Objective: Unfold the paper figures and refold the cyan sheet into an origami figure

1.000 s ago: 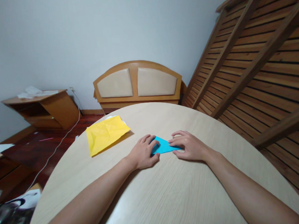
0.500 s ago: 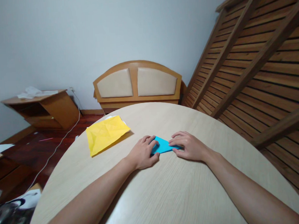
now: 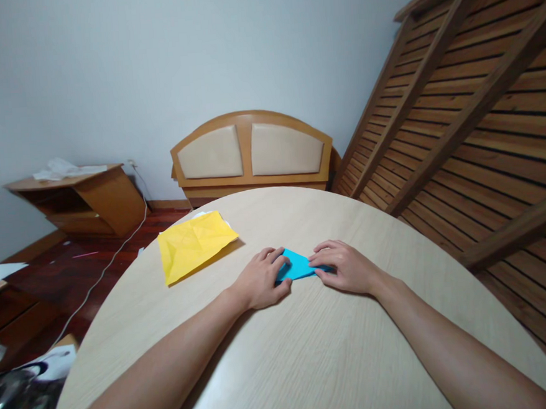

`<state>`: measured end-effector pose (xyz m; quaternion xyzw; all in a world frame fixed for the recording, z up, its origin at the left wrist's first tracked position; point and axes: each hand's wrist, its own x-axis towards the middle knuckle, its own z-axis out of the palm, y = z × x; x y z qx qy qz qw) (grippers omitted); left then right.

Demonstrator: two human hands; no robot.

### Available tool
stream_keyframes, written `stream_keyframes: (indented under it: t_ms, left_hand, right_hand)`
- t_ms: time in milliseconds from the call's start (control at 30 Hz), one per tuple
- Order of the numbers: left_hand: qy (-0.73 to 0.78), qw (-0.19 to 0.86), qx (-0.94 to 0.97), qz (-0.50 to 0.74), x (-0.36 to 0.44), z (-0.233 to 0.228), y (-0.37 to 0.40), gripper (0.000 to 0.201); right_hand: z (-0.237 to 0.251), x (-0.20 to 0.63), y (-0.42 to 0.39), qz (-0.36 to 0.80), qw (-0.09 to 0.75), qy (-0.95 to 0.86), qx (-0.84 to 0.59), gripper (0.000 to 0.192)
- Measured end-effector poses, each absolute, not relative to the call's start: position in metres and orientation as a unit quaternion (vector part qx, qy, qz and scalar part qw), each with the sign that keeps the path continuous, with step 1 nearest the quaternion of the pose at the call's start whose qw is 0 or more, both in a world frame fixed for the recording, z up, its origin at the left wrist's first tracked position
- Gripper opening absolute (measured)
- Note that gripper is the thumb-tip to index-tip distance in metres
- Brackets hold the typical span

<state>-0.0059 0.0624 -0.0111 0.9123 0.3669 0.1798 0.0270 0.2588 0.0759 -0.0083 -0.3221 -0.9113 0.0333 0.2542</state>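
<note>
A round, pale wood-grain surface (image 3: 312, 364) fills the lower frame, with a creased yellow paper (image 3: 192, 245) left of centre and a folded blue paper (image 3: 298, 267) at centre, both lying flat.

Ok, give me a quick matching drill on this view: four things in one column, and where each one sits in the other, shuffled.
Things:
1. blue paper
2. yellow paper
3. left hand
4. right hand

Places:
A. lying flat on the table, untouched, far left
B. pressed on the blue paper's right end
C. flat on the table between both hands
D. pressed on the blue paper's left end

Pairs: 1-C, 2-A, 3-D, 4-B
</note>
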Motion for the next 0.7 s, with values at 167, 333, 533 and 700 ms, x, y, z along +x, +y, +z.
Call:
stream_keyframes:
  t_ms: [167,333,533,700]
  left_hand:
    - [0.368,0.032,0.911,0.184,-0.006,-0.0113,0.0625,0.03]
    - [0.368,0.028,0.912,0.18,-0.0055,-0.0097,0.0619,0.03]
    - [0.369,0.018,0.914,0.169,-0.0047,-0.0071,0.0603,0.029]
    - [0.36,0.029,0.915,0.176,-0.0053,-0.007,0.0612,0.027]
  right_hand:
    - [-0.0091,0.2583,0.0761,0.023,0.257,-0.909,-0.327,0.022]
    - [-0.0099,0.2569,0.0771,0.004,0.254,-0.907,-0.335,0.018]
    - [-0.0083,0.2529,0.0764,-0.019,0.248,-0.905,-0.345,0.016]
    - [-0.0085,0.2517,0.0761,-0.011,0.244,-0.906,-0.346,0.018]
